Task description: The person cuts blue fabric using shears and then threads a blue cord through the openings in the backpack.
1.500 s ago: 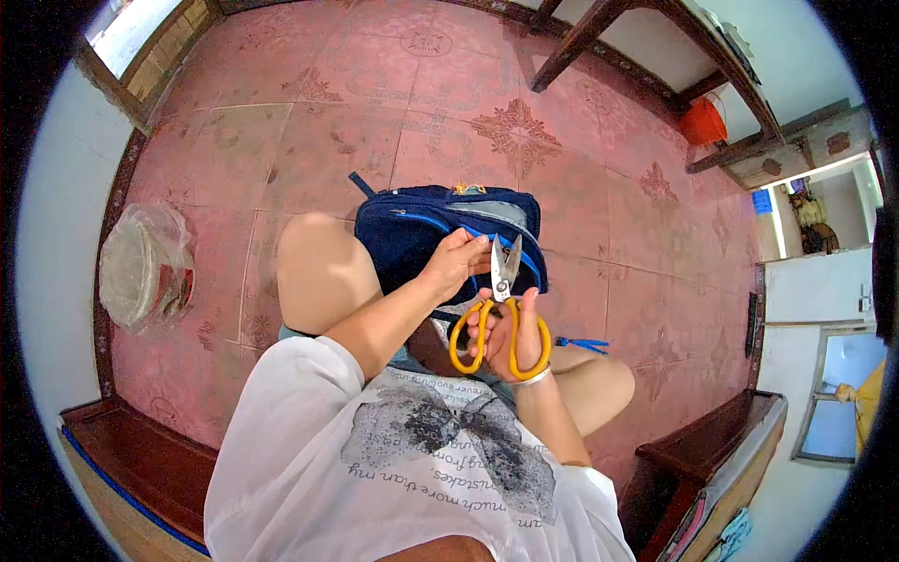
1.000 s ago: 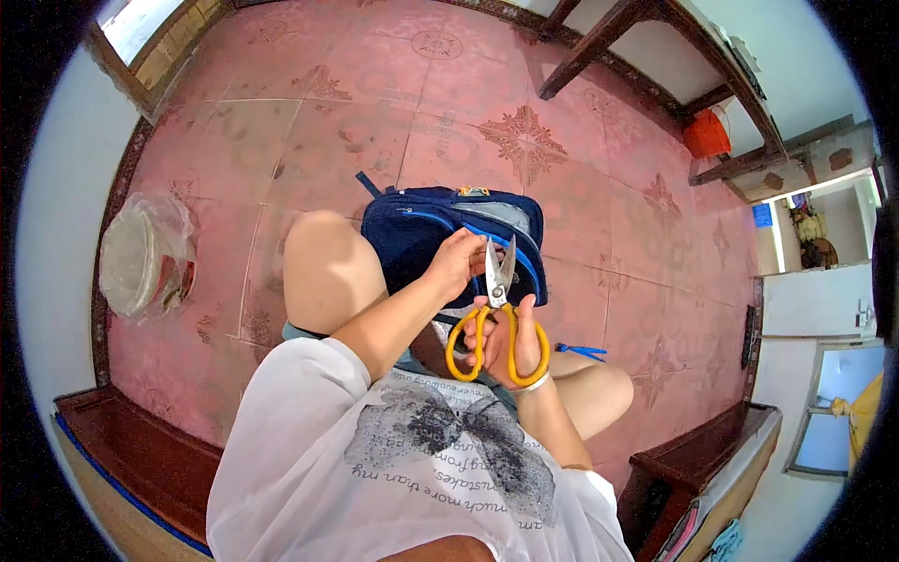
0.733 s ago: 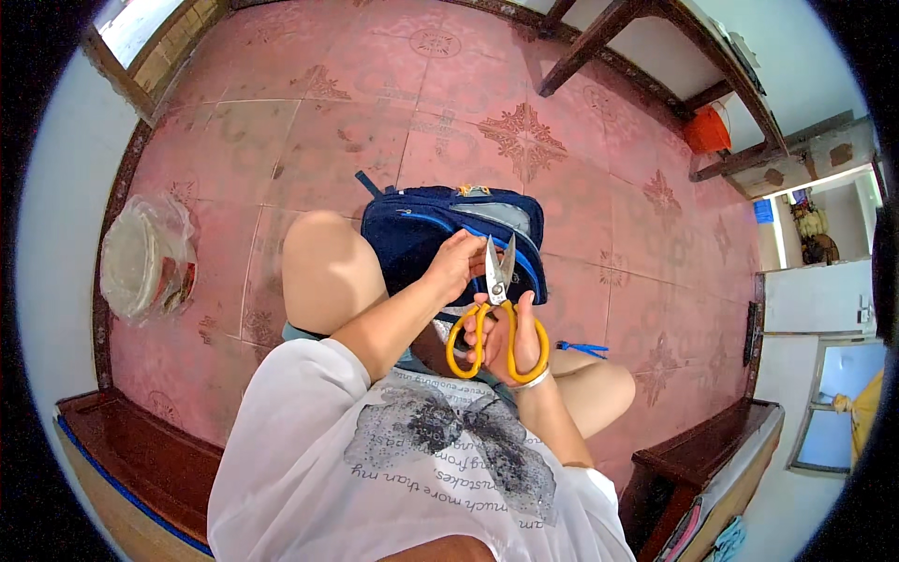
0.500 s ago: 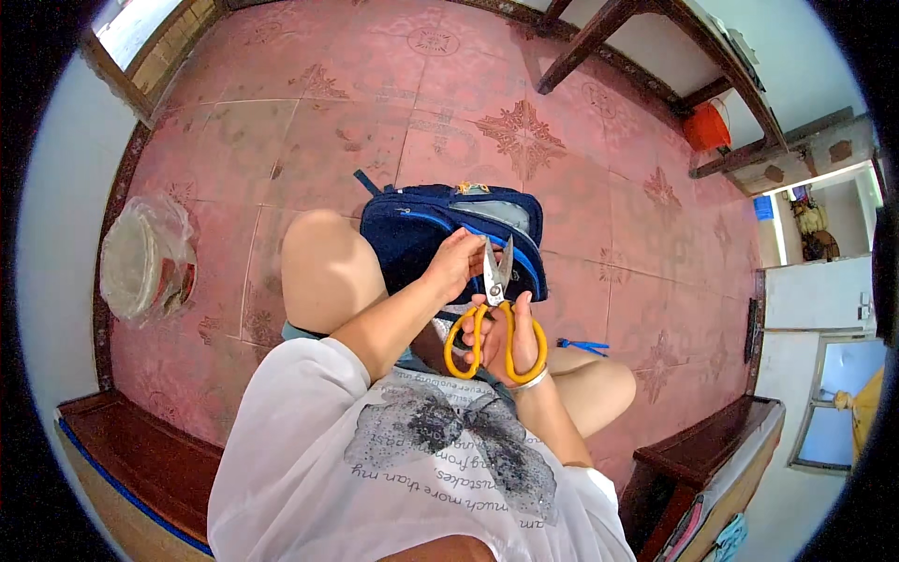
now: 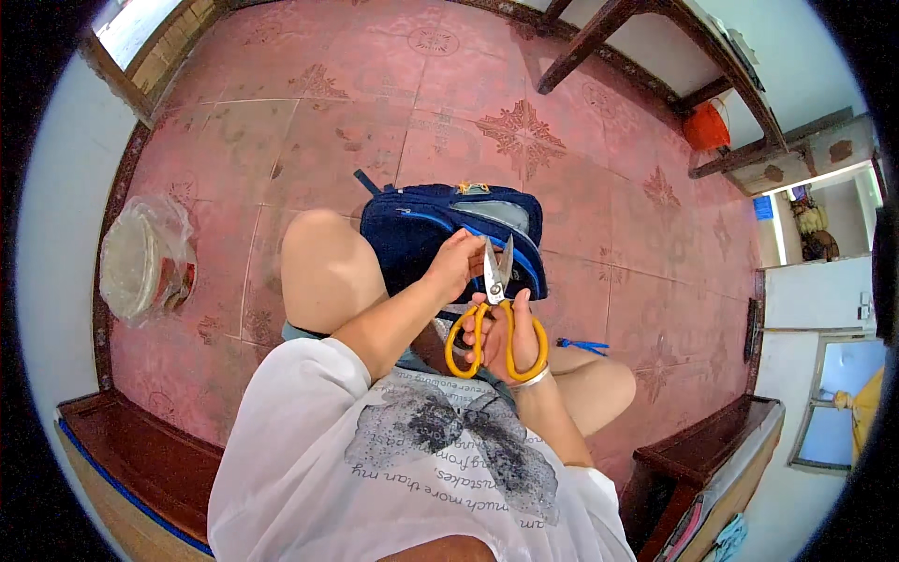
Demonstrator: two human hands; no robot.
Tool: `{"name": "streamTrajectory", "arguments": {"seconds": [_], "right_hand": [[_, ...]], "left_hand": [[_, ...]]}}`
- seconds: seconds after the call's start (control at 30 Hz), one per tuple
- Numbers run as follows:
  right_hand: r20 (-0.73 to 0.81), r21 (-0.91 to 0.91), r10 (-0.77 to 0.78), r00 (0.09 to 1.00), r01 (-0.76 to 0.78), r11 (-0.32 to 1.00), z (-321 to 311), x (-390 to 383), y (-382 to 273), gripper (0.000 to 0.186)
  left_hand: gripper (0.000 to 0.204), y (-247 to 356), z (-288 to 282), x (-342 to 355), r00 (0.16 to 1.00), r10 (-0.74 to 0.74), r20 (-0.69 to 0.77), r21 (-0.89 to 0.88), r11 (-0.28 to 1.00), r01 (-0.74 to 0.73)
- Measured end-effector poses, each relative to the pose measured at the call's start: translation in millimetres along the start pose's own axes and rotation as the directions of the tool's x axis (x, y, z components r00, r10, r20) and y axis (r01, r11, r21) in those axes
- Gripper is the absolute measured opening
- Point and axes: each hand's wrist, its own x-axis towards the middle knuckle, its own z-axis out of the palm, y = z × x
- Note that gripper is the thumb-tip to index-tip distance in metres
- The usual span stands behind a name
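A dark blue backpack (image 5: 405, 245) with bright blue trim and a grey panel lies on the floor between my bent knees. My left hand (image 5: 456, 265) is closed, its fingertips pinched together at the blue-trimmed edge; what they hold is too small to make out. Yellow-handled scissors (image 5: 495, 289) are in my right hand (image 5: 520, 342), whose fingers and thumb are around the handle loops. The blades are spread apart and point away from me over the bag, with one tip beside my left fingertips.
A blue strap-like item (image 5: 582, 346) lies by my right knee. At left stands a plastic-wrapped white bucket (image 5: 140, 262). An orange-red bucket (image 5: 707, 126) sits at the far right near a wooden-legged table (image 5: 599, 42). Dark wooden furniture (image 5: 707, 440) stands at near right.
Hardly anything differs. Both hands, the scissors and the backpack stay in nearly the same place.
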Motion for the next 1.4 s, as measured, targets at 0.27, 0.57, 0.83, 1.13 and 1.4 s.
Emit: {"name": "streamTrajectory", "arguments": {"seconds": [0.27, 0.57, 0.83, 1.13, 1.4], "right_hand": [[-0.020, 0.070, 0.001, 1.000, 0.000, 0.998, 3, 0, 1, 0.066], [-0.081, 0.060, -0.036, 0.996, 0.041, 0.997, -1, 2, 4, 0.065], [-0.129, -0.404, -0.138, 0.982, 0.075, 0.912, -24, 14, 7, 0.058], [0.040, -0.015, -0.039, 0.998, 0.039, 0.999, -31, 6, 0, 0.061], [-0.006, -0.019, -0.040, 0.999, 0.040, 0.999, -21, 5, 3, 0.057]], "left_hand": [[0.015, -3, 0, -1, 1.000, 0.002, 0.029, 0.069, 0.998, -0.004], [0.013, -5, -6, 0, 0.994, -0.012, 0.110, 0.204, 0.979, -0.011], [0.011, -3, -8, 1, 0.988, 0.087, 0.125, 0.030, 0.995, -0.091], [0.014, 5, 1, 2, 0.992, 0.051, -0.114, 0.032, 0.998, -0.048], [0.010, 4, -5, 4, 0.995, 0.016, -0.093, -0.036, 0.999, -0.020]]}}
